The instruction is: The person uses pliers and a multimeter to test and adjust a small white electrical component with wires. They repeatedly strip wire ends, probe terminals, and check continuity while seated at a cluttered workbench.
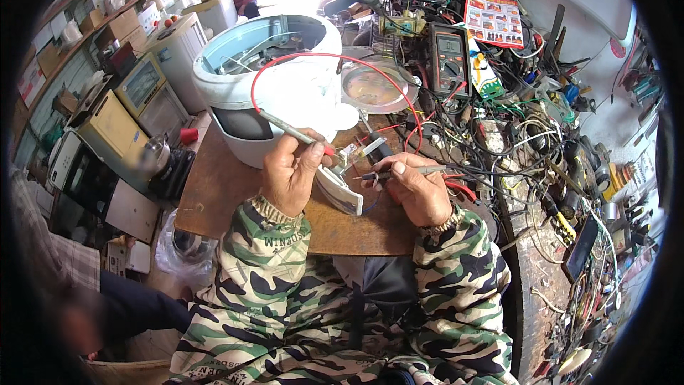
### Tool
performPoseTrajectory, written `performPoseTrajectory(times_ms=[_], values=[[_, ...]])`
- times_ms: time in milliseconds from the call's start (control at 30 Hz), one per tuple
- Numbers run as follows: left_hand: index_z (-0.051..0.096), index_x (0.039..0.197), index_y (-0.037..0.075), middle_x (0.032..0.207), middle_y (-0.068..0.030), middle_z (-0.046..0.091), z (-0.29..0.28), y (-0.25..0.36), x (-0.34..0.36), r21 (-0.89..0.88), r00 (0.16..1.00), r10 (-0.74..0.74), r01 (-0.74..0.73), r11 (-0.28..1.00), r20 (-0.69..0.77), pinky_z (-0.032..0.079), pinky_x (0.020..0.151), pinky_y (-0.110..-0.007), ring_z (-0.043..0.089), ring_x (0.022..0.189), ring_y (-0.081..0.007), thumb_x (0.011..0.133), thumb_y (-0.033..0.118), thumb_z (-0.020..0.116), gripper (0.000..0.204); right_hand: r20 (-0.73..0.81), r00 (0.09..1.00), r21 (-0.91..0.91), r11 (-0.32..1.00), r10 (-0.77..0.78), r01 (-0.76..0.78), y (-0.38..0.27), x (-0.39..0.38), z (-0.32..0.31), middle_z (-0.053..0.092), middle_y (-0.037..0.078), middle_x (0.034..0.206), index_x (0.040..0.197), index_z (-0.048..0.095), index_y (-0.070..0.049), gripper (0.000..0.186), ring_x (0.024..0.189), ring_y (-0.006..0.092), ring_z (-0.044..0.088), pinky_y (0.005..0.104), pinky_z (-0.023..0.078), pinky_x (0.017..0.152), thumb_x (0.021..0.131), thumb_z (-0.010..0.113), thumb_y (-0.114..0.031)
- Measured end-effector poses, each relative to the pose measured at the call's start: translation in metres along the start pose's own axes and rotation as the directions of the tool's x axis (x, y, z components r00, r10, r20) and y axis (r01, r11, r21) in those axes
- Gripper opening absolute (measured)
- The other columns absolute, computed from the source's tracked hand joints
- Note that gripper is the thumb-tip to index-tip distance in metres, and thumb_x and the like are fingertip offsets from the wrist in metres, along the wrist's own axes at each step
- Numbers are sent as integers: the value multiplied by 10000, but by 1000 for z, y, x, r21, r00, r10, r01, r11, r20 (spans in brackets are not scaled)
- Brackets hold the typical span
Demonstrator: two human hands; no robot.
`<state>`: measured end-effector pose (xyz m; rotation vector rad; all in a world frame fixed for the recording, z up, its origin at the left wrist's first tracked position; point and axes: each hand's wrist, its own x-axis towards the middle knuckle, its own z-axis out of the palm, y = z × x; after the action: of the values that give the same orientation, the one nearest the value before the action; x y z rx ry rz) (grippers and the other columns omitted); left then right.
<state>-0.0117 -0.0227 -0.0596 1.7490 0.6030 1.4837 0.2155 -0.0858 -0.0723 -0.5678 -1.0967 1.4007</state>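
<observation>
My left hand [288, 173] grips a red-tipped meter probe [299, 132] whose red lead [324, 57] loops up over the bench. My right hand [419, 191] grips a second, grey probe [399, 172] with its tip pointing left. Both tips meet at a small white plastic part [340, 191] with wires and a small component on top, lying on the brown wooden bench [214, 192] between my hands. A multimeter [447, 59] lies farther back. Both my sleeves are camouflage.
A white rice cooker body [274, 89] stands open behind my hands, a round metal lid [374, 88] beside it. Tangled wires and tools [541, 135] cover the right side. Appliances [117, 121] are stacked at left. Another person's leg [135, 306] is at lower left.
</observation>
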Motion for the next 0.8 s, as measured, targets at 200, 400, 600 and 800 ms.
performPoseTrajectory(times_ms=[200,400,600,800], values=[[632,1113,-42,886,-88,734,-5,-5,0,71,998,51,-52,996,23,585,734,-282,727,829,-140,1012,97,654,173,20,1000,-40,999,8,-7,2,3,-1,715,155,1082,1170,660,72,314,1006,229,690,338,529,895,1053,573,-205],[673,1079,-36,877,-99,753,-1,-12,0,81,997,70,-70,994,-7,579,717,-286,734,820,-155,990,105,690,168,-2,999,-66,997,32,-32,-2,-1,0,724,138,1061,1172,673,66,303,998,199,686,323,533,870,1049,580,-195],[684,1064,-35,881,-125,748,-2,-7,-2,236,982,186,-176,956,-19,572,699,-315,736,825,-195,962,130,731,200,-31,998,-176,983,54,-59,3,-1,1,727,125,1032,1172,688,69,286,967,188,683,321,552,863,1040,595,-168],[692,1059,-25,912,-96,753,-10,-9,-9,198,989,148,-141,970,-19,582,714,-288,728,831,-153,949,91,739,167,14,998,-140,989,56,-54,1,1,5,717,139,1051,1174,673,73,290,963,213,696,373,582,867,1043,594,-174]])
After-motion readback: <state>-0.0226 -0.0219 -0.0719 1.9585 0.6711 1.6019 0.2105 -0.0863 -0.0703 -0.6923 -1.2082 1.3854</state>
